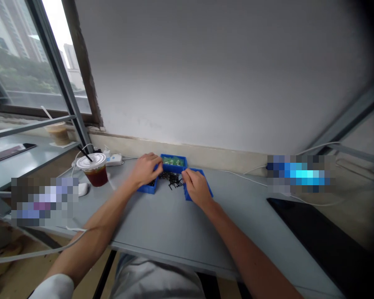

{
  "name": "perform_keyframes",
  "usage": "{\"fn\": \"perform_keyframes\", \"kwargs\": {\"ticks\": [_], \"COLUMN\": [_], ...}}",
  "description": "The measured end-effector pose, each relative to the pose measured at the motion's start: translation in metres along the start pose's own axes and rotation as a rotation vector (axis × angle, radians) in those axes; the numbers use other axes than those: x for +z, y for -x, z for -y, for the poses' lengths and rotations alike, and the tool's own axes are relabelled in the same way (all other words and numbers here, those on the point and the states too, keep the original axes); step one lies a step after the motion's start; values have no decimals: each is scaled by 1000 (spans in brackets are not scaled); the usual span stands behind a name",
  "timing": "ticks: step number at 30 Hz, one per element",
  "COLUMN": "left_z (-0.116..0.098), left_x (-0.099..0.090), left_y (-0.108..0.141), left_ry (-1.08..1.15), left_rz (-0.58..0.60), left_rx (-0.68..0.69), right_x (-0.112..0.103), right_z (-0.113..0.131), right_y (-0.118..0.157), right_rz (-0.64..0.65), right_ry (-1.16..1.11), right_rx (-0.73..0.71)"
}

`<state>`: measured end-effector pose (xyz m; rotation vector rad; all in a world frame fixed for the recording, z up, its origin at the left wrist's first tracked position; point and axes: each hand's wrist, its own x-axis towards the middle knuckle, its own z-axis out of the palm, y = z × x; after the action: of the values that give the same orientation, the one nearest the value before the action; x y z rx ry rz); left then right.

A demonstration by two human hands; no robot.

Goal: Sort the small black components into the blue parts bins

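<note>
My left hand point(147, 168) is over the left blue bin point(147, 189), its fingers curled together near the back bin's left corner. My right hand point(195, 186) is above the right blue bin point(207, 182), with thumb and fingers pinched at that bin's left side. Whatever either hand holds is too small to make out. Between the hands, a loose pile of small black pieces point(173, 181) lies on the grey table. Behind it, the back blue bin point(174, 168) contains green and clear items. Dark contents show partly in the left bin.
At the left stand a lidded cup of dark red drink point(96, 171) with a straw and a white power strip point(114, 160). A black flat panel point(314, 236) lies at the right. White cables run along the wall point(205, 83). Two areas are pixelated.
</note>
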<state>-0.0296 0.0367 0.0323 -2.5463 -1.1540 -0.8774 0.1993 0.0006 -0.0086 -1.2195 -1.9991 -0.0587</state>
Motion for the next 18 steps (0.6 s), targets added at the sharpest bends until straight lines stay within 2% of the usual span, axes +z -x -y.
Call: {"fn": "perform_keyframes", "kwargs": {"ticks": [4, 7, 11, 15, 18], "left_z": [28, 35, 19, -5, -14], "left_x": [-8, -6, 6, 26, 42], "left_y": [4, 5, 1, -6, -12], "left_ry": [-141, -159, -120, -102, -151], "left_rz": [1, 8, 27, 183, 259], "left_rx": [-123, -189, -146, -11, 15], "right_x": [1, 1, 0, 1, 1], "right_z": [0, 1, 1, 1, 0], "right_y": [1, 1, 1, 1, 1], "right_rz": [3, -2, -15, -9, -9], "right_ry": [13, 8, -13, 2, 12], "right_rx": [-22, -26, -19, -23, -30]}}
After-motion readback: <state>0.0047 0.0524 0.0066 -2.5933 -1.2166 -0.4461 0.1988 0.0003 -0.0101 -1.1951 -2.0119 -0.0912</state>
